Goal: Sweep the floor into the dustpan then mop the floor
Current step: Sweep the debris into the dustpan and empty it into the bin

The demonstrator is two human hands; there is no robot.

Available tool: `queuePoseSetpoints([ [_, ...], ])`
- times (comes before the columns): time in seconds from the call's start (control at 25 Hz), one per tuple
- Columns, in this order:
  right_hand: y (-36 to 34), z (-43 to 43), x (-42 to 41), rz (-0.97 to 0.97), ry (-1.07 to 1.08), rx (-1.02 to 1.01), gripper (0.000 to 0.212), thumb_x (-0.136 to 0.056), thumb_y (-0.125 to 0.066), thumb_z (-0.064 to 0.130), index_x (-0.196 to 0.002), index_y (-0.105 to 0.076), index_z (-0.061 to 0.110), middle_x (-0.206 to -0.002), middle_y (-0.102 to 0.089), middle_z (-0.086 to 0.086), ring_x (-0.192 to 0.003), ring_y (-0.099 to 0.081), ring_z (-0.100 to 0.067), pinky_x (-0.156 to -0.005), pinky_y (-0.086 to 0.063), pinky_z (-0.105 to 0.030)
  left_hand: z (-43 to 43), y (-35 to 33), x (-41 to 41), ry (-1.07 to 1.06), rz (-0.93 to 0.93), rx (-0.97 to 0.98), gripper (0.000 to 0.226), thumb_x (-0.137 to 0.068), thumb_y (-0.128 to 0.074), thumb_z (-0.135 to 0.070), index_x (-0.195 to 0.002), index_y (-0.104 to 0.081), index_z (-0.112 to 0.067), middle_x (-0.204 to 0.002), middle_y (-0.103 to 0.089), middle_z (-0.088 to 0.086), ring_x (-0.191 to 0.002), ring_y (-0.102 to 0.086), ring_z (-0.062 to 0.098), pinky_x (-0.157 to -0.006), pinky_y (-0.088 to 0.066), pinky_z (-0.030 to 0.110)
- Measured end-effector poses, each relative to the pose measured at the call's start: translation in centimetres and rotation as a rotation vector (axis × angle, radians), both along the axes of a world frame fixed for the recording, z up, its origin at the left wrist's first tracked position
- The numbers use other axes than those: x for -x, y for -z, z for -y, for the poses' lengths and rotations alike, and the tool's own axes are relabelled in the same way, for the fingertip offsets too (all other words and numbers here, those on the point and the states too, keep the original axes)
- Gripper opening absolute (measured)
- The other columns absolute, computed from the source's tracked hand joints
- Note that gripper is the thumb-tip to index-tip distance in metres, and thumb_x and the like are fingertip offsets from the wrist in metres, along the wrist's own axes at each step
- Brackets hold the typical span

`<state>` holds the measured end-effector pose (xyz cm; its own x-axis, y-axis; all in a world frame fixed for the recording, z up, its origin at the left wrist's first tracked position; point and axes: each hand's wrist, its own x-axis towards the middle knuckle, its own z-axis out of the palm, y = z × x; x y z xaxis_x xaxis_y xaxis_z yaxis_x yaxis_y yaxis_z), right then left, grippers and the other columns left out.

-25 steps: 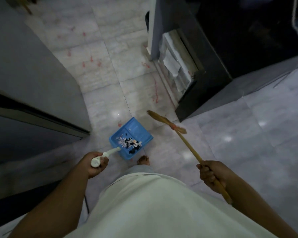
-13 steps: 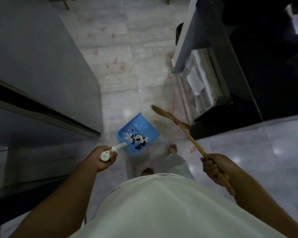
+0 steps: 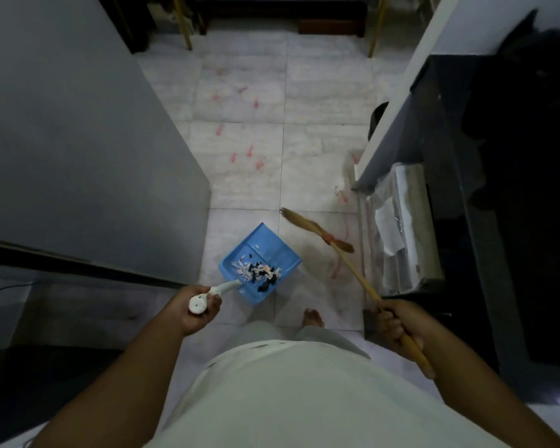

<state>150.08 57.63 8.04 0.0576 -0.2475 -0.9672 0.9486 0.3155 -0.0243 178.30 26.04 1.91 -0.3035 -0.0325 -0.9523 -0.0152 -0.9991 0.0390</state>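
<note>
Dustpan [image 3: 260, 240]: blue plastic with a white handle [image 3: 222, 288], seen from the head view just left of centre over the pale tiled floor [image 3: 314, 156]. Whether its base touches the tiles I cannot tell. Its open lip points away from me, toward the upper left.

1. Left hand [image 3: 193, 310]: I read the fingers as curled round the rounded end of the white handle, in a firm grip.
2. Debris [image 3: 259, 273]: a small heap of white, black and pale orange scraps lies in the rear half of the pan, close to the handle joint.
3. Right hand [image 3: 398, 321]: fingers are wrapped round the wooden stick of the broom [image 3: 356, 273], near its upper end; a short length of stick sticks out behind the hand.
4. Broom head [image 3: 304, 224]: straw bristles, bound to the stick with a red tie [image 3: 328, 238], lie just right of the dustpan and apart from it. I cannot tell whether the bristles touch the floor.
5. Red marks [image 3: 249, 151] are scattered over the tiles beyond the pan, with more streaks [image 3: 336, 270] beside the stick.
6. One bare foot [image 3: 312, 318] stands on the tiles between the two hands, below the pan.

Surroundings: a grey panel [image 3: 78, 140] bounds the left side; a dark cabinet [image 3: 466, 189] bounds the right. Its low shelf holds papers in clear wrapping [image 3: 398, 227]; any print on them is too small to read.
</note>
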Motion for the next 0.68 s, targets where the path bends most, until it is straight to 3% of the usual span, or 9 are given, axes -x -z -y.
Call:
queuePoseSetpoints([
  [0.28, 0.0, 7.8, 10.0, -0.021, -0.035, 0.008, 0.03, -0.101, -0.036, 0.019, -0.074, -0.046, 0.009, -0.045, -0.035, 0.003, -0.028, -0.032, -0.007, -0.024, -0.024, -0.013, 4.7, -0.4, 7.7, -0.148, -0.02, -0.027, 0.026, -0.098, -0.033, -0.015, -0.107, -0.043, 0.007, -0.055, -0.047, 0.013, -0.035, -0.048, 0.013, -0.033, -0.044, 0.019],
  [0.68, -1.6, 24.8, 22.7, -0.091, -0.018, -0.02, 0.03, -0.1, -0.037, 0.018, -0.074, -0.046, 0.009, -0.046, -0.036, 0.003, -0.029, -0.031, -0.006, -0.025, -0.023, -0.011, 20.9, 1.0, 21.1, -0.04, -0.005, 0.02, 0.033, -0.096, -0.035, -0.012, -0.125, -0.035, 0.005, -0.057, -0.049, 0.015, -0.038, -0.05, 0.014, -0.035, -0.046, 0.019],
])
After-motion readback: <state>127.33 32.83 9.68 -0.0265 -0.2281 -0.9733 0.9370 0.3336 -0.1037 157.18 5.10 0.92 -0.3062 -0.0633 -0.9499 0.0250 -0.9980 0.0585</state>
